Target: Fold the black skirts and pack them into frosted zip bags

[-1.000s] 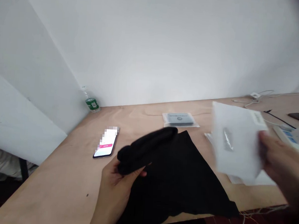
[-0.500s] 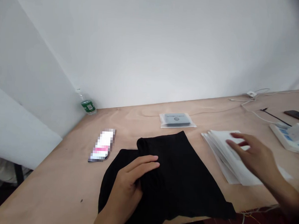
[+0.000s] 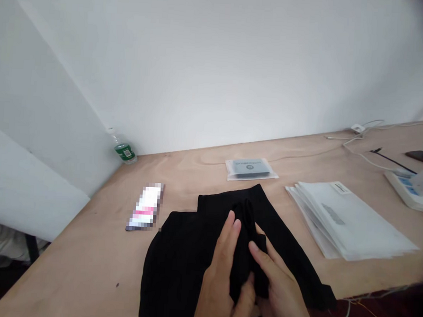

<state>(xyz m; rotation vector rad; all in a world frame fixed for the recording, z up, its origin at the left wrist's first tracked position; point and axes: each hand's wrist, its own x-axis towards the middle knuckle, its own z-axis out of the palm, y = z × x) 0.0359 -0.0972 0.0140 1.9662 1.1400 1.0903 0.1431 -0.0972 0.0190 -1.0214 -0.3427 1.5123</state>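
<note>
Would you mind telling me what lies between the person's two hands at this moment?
A gathered fold of black cloth lies between the left hand and the right hand, as the head view shows.

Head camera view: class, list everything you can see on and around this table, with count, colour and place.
Black cloth garment: 1, black, front centre of table
Plywood table: 1, pale wood, under everything
Smartphone: 1, screen pixelated, left of garment
Water bottle: 1, green label, back left corner
Bagged packet: 1, grey, back centre
White packets: 1 stack, right of garment
Keypad device: 1, white and blue, far right
Dark phone: 1, black, back right
Left hand: 1, gripping garment
Right hand: 1, gripping garment
</note>
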